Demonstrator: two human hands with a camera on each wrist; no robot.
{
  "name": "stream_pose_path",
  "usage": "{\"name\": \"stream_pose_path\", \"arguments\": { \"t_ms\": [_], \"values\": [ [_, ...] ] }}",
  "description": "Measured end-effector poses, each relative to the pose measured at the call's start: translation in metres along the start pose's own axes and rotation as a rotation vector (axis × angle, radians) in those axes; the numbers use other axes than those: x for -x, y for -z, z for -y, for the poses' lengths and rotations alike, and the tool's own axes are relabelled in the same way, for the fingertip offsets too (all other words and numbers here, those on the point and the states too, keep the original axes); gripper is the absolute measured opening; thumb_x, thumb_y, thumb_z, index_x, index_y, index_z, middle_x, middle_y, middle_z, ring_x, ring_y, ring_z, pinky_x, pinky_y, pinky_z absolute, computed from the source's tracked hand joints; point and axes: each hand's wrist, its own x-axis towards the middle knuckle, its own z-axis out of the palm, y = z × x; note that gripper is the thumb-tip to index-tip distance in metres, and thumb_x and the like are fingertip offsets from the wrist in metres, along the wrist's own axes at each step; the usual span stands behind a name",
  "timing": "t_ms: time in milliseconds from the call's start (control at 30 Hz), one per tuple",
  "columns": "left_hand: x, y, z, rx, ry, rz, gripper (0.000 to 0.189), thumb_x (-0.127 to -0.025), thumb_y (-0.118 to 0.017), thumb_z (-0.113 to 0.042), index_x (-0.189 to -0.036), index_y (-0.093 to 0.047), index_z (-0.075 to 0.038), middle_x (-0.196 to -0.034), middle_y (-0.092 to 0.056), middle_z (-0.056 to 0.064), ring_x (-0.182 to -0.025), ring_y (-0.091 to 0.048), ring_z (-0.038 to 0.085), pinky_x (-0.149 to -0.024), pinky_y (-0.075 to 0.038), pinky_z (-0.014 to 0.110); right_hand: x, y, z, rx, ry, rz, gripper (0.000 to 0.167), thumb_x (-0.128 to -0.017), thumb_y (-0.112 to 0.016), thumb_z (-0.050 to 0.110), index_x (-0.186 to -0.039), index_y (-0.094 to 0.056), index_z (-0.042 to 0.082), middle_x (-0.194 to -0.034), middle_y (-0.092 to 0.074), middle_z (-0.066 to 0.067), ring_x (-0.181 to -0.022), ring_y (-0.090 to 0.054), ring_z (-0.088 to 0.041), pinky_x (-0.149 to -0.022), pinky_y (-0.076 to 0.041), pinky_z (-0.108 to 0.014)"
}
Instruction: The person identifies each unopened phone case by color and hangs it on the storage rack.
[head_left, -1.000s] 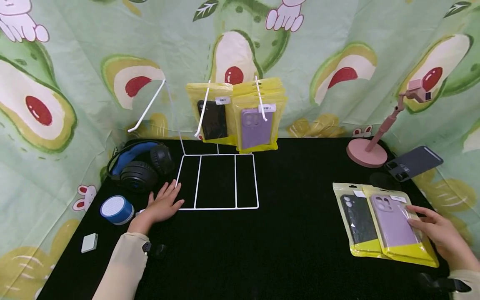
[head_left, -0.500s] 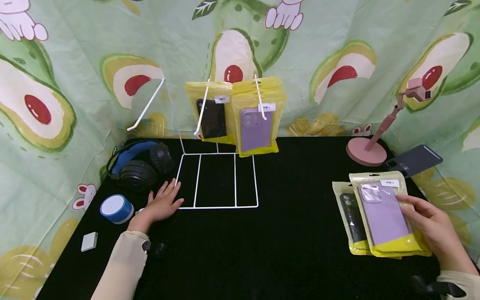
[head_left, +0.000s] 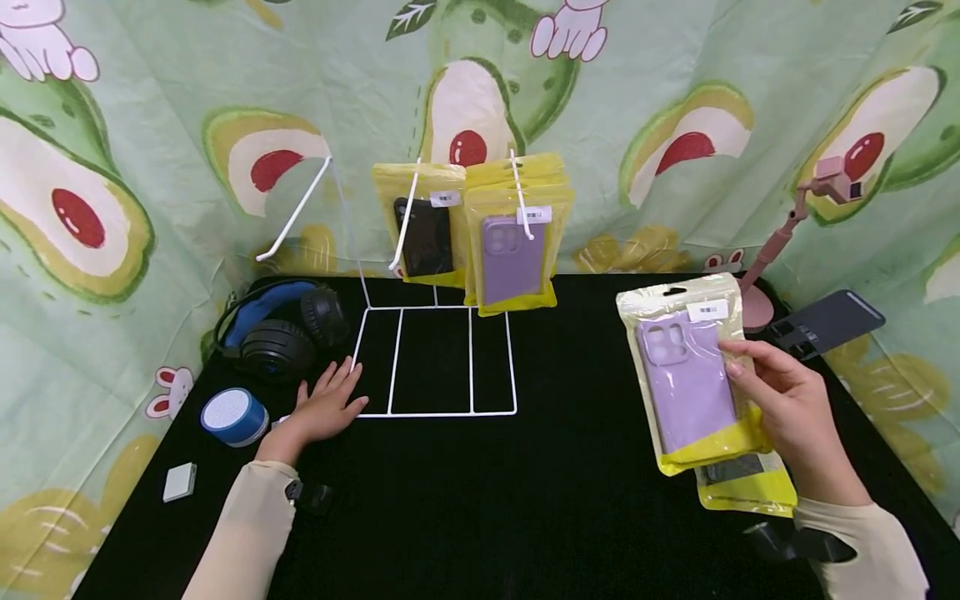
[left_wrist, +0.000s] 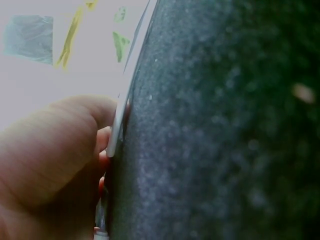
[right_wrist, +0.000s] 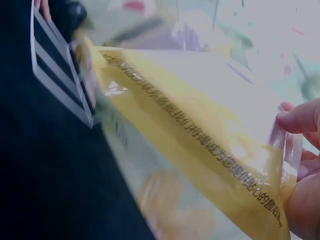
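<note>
My right hand [head_left: 791,412] pinches the right edge of a clear yellow-bottomed pouch holding a purple phone case [head_left: 688,387], raised above the table. In the right wrist view, the pouch's yellow band [right_wrist: 200,135] with printed characters faces the camera. Partly hidden below it lies a pouched dark phone case [head_left: 742,492]. My left hand [head_left: 326,412] rests with fingers spread at the left side of a white wire rack's base [head_left: 442,415]; the left wrist view has the thumb [left_wrist: 65,135] against the wire. From the rack's hooks hang pouched purple [head_left: 513,267] and black [head_left: 427,242] phone cases.
Headphones [head_left: 277,350], a blue round speaker [head_left: 234,418] and a small white box [head_left: 179,482] stand at the left. Toward the back right are a pink stand [head_left: 772,246] and a dark phone [head_left: 832,323]. The rack's left hook [head_left: 294,212] is bare and juts forward.
My right hand has lifted the pouched purple phone case off the dark one and carried it left and upward. The left hand has stayed in place.
</note>
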Motion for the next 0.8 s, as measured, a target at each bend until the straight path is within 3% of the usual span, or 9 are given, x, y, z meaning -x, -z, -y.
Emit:
{"name": "stream_pose_path", "arguments": {
  "t_ms": [200, 467, 800],
  "values": [
    [0.005, 0.005, -0.007, 0.015, -0.002, 0.011, 0.069, -0.099, -0.036, -0.044, -0.152, -0.013, -0.005, -0.157, 0.002, 0.018, -0.142, 0.007, 0.041, -0.101, 0.011, 0.07, -0.02, -0.05, 0.013, -0.091, 0.164, 0.027, 0.028, -0.089, -0.048, -0.017, -0.115, -0.058, -0.014, -0.103, -0.063, -0.006, -0.074, -0.055, -0.011, -0.063, -0.049, -0.017],
    [0.009, 0.008, -0.013, 0.015, 0.009, 0.009, 0.068, -0.099, -0.038, -0.042, -0.151, -0.015, -0.004, -0.157, -0.001, 0.02, -0.142, 0.005, 0.041, -0.101, 0.011, 0.07, -0.046, -0.107, 0.024, -0.166, 0.298, 0.051, 0.026, -0.087, -0.053, -0.016, -0.111, -0.062, -0.013, -0.101, -0.063, -0.01, -0.074, -0.055, -0.016, -0.065, -0.05, -0.02],
    [0.006, 0.006, -0.011, 0.014, 0.018, 0.011, 0.069, -0.099, -0.037, -0.043, -0.151, -0.014, -0.005, -0.157, 0.001, 0.019, -0.142, 0.005, 0.041, -0.101, 0.011, 0.07, -0.06, -0.146, 0.029, -0.155, 0.311, 0.05, 0.024, -0.087, -0.056, -0.012, -0.108, -0.065, -0.008, -0.098, -0.064, -0.007, -0.069, -0.053, -0.015, -0.063, -0.047, -0.02]
  ]
}}
